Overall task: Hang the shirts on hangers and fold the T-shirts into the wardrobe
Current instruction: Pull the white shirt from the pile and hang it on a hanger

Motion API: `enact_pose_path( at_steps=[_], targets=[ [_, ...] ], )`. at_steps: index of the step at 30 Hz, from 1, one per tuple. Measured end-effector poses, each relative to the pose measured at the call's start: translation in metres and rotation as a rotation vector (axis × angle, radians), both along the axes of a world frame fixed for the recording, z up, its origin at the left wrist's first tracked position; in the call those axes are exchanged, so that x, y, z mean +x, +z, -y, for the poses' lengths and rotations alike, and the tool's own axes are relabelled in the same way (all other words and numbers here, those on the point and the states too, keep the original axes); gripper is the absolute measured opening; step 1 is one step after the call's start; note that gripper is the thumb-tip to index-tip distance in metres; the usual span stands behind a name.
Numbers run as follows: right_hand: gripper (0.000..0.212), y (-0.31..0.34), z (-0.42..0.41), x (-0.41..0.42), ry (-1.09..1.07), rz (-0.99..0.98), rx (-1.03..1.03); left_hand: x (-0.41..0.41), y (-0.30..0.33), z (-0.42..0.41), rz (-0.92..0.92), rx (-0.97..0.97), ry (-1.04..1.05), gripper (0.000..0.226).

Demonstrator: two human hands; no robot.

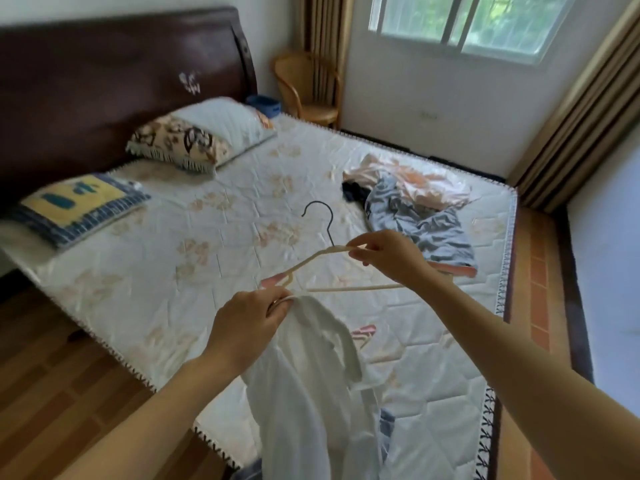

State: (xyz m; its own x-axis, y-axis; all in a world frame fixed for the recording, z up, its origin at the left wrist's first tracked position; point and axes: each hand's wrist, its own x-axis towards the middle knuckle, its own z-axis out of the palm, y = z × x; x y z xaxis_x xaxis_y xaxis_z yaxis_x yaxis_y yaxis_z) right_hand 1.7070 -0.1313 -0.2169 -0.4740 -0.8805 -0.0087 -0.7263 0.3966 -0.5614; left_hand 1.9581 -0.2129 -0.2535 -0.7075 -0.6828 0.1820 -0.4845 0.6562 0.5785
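We look down over a bed (242,216) from the head view, and we see two bare arms reaching out over its quilted mattress; the left hand (247,323) has its grip pinched on the collar end of a white shirt (311,393), which hangs limp from that pinch down toward the near edge of the bed; the right hand (388,252) has its grip pinched on the neck of a cream hanger (318,268), just below the dark metal hook, with the hanger held in the air above the mattress and one shoulder tip close to the left hand.

We judge the shirt to be light, soft and floppy, likely to slide off a smooth shoulder bar, so the collar or the shoulder seam seems the sound place to hold it while the hanger tip goes inside; we judge the hanger to be light and stiff, thin enough to flex a little, and best held at the neck as it is now.

Farther up the bed lies a loose pile of clothes (415,209), grey, peach and dark pieces tangled together; another hanger (363,332), pinkish, lies on the mattress near the hanging shirt; two pillows (201,136) sit against the dark headboard (104,81); a wooden chair (308,88) stands in the corner under a window (467,19).

We can read no brand, label or writing anywhere; the pale mark on the headboard is too blurred to tell.
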Motion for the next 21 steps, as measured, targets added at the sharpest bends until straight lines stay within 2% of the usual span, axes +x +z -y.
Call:
enact_pose_path(
  at_steps=[7,16,21],
  targets=[
    [0.016,0.098,-0.035,0.045,-0.133,0.045,-0.208,0.027,0.073,0.015,0.138,-0.070,0.028,0.020],
    [0.013,0.190,-0.061,0.101,-0.044,0.068,-0.316,0.027,0.138,0.066,0.211,-0.143,0.191,0.025],
    [0.014,0.222,-0.070,0.127,-0.016,0.082,-0.352,0.030,0.169,0.092,0.213,-0.209,0.376,0.022]
  ],
)
